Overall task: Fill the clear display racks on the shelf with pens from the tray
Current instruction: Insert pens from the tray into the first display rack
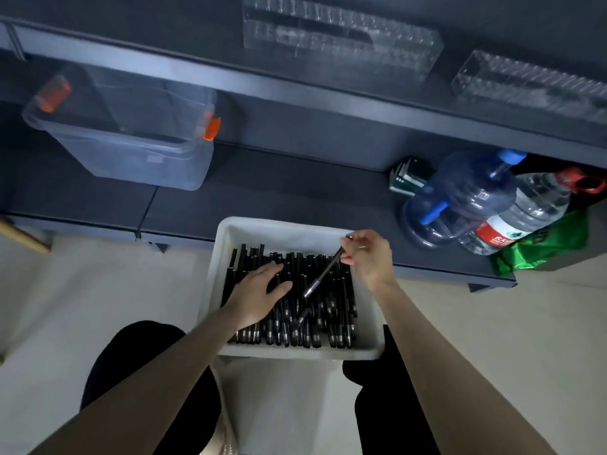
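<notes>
R hand [368, 257] pinches one pen [322, 274] by its top end, over the white tray [295, 227]. L hand [259, 290] lies flat w/ relaxed fingers on the pens [312, 326] in the tray. Two clear racks [341, 37] stand on the shelf [328, 93].

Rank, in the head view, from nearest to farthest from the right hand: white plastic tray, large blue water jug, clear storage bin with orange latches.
1. White plastic tray, beneath the right hand.
2. Large blue water jug, to its right.
3. Clear storage bin with orange latches, far left.
</notes>
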The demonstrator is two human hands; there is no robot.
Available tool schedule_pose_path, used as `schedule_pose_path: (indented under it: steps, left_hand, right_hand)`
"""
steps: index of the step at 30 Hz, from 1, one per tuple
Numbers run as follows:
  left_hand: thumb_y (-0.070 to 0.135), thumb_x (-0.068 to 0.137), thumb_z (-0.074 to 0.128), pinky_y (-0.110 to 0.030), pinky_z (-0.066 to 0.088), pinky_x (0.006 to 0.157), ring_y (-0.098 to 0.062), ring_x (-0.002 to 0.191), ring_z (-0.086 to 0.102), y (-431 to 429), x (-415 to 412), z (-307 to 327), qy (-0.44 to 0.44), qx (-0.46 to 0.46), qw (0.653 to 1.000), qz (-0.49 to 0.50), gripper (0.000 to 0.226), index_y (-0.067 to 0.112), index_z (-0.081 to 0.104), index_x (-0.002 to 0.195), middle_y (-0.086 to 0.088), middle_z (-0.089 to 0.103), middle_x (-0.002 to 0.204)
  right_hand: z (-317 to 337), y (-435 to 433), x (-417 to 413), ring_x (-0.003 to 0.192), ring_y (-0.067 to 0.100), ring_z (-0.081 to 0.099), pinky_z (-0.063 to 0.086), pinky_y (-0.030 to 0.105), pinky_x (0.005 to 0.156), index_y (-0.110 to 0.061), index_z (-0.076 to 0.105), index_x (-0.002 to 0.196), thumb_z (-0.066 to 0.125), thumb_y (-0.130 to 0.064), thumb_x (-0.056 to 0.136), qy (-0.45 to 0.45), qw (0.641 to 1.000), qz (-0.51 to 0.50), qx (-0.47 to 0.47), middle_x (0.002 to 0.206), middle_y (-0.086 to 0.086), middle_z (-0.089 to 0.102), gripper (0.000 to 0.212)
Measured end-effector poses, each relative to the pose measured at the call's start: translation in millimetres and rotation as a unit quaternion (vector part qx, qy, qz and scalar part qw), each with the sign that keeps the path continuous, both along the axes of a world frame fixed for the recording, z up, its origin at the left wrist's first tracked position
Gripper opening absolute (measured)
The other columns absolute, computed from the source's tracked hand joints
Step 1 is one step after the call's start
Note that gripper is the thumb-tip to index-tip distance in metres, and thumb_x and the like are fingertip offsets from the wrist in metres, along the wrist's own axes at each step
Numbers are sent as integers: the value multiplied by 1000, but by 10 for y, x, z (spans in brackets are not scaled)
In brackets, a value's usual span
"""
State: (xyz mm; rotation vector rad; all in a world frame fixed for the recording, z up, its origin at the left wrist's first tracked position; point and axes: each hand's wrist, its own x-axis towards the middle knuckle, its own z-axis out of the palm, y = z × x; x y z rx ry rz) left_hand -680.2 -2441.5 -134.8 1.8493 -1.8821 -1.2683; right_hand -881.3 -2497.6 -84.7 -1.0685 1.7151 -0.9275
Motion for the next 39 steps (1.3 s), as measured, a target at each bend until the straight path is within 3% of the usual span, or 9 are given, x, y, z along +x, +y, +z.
schedule_pose_path:
  steps: [4, 7, 11, 16, 21, 25, 29, 34, 39]
  left_hand:
    - [29, 99, 40, -24, 46, 88, -19, 103, 60, -6, 2, 655, 225, 55, 968, 98, 33, 11, 49, 126, -5, 61, 112]
    - [11, 98, 44, -17, 52, 59, -14, 67, 58, 29, 104, 1224, 307, -18, 936, 170, 14, 7, 57, 95, -7, 59, 77]
    - [-2, 92, 51, -13, 53, 59, 0, 54, 59, 15, 355, 1956, 315, -138, 921, 184, 17, -1, 59, 107, -7, 56, 74]
    - [-7, 87, 56, -13, 52, 64, 0, 58, 60, -177, 559, 2613, 259, -225, 932, 114, 22, -2, 60, 107, -9, 60, 75]
    - [3, 87, 62, -7, 41, 55, 4, 50, 53, -595, 611, 2994, 157, -299, 940, 51, 15, 6, 64, 102, 1, 59, 69]
    - [15, 86, 66, -22, 50, 77, -13, 77, 59, -1099, 750, 3034, 163, -315, 932, 68, 33, 13, 59, 118, -3, 63, 91]
    - [18, 86, 66, -27, 48, 85, -15, 83, 58, -1722, 975, 2810, 129, -314, 931, 131, 40, 12, 54, 123, -2, 61, 100]
    - [18, 79, 74, -33, 43, 99, -20, 118, 49, -2458, 1084, 2454, 98, -281, 948, 114, 70, 10, 38, 139, -9, 46, 134]
    - [17, 69, 82, -36, 41, 105, -18, 125, 47, -2893, 1029, 2273, 149, -247, 955, 75, 88, 10, 33, 141, -4, 46, 139]
  right_hand:
    - [637, 227, 79, 61, 13, 62, 57, 20, 64, -2, 56, 84, 61, 2, 87, -193, 978, -56, -53, 71, 9, 59, 7]
    - [1006, 413, 111, 69, 19, 66, 57, 19, 67, -1, 57, 82, 61, 6, 85, -293, 952, -55, -71, 74, 11, 61, 8]
    - [1403, 541, 158, 72, 23, 66, 56, 20, 67, -1, 61, 78, 65, 13, 78, -246, 962, 78, -84, 72, 11, 63, 15]
    - [1819, 370, 441, 65, 3, 60, 49, 16, 69, -18, 70, 80, 78, -8, 74, 40, 959, 235, -152, 76, 4, 69, 14]
    - [2125, -52, 784, 73, 2, 61, 50, 19, 77, -12, 71, 99, 75, -15, 79, 105, 942, 255, -194, 77, -10, 66, 20]
    - [2248, -582, 958, 76, 13, 58, 52, 34, 81, -12, 65, 98, 69, -17, 85, 194, 920, 254, -228, 76, -11, 60, 14]
    - [2401, -1224, 1063, 81, 23, 62, 51, 45, 82, -18, 52, 95, 65, -15, 86, 207, 917, 214, -267, 80, -4, 59, 16]
    - [2551, -1892, 1231, 75, 23, 62, 52, 49, 81, -26, 26, 139, 67, -4, 83, 165, 911, 183, -331, 83, -3, 59, 73]
    - [2528, -2304, 1330, 73, 29, 64, 52, 52, 81, -52, 17, 136, 64, 0, 83, 135, 904, 155, -374, 76, -1, 61, 87]
